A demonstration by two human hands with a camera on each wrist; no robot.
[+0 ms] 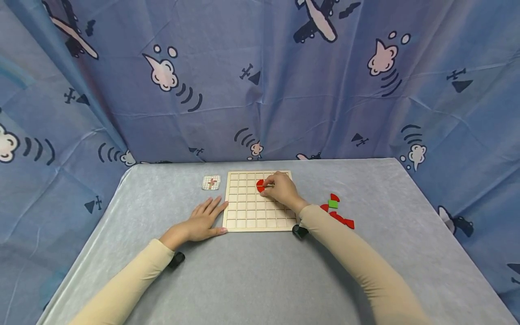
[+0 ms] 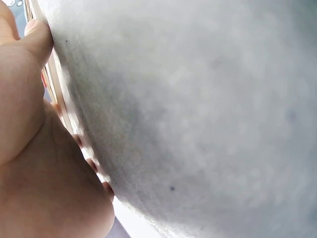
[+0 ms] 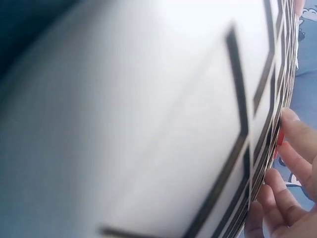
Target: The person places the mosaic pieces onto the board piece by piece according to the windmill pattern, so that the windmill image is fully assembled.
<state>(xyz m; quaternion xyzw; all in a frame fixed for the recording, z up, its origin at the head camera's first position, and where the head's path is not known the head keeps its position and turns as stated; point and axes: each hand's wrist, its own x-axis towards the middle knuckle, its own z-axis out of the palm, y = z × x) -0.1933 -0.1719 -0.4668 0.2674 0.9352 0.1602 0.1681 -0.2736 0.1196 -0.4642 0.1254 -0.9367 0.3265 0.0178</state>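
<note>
I am resting my left hand [image 1: 201, 222] flat on the grey counter [image 1: 260, 271], fingers straight and spread, with the fingertips touching the left edge of the wooden grid board [image 1: 258, 201]; this hand is holding nothing. In the left wrist view, the thumb [image 2: 37, 37] is lying against the board's edge, and the counter cloth is filling the rest of the view. I am reaching my right hand [image 1: 281, 188] over the upper right part of the board, fingers curled, pinching a red piece [image 1: 260, 185] against the board surface. The red piece is sitting on the grid squares in the upper middle of the board, just left of my fingertips. In the right wrist view, the board is blurred and very close, with its dark grid lines visible, and my fingers [image 3: 297, 144] are curling at its far edge beside a sliver of red. The board is lying flat near the middle of the counter. A small pattern card [image 1: 211, 182] is lying just beside the board's upper left corner, not touching it. A cluster of loose pieces [image 1: 337, 210], red with one green, is lying on the counter to the right of the board, near my right forearm. A blue curtain [image 1: 260, 81] printed with aeroplanes and clouds is hanging behind and around the counter.
</note>
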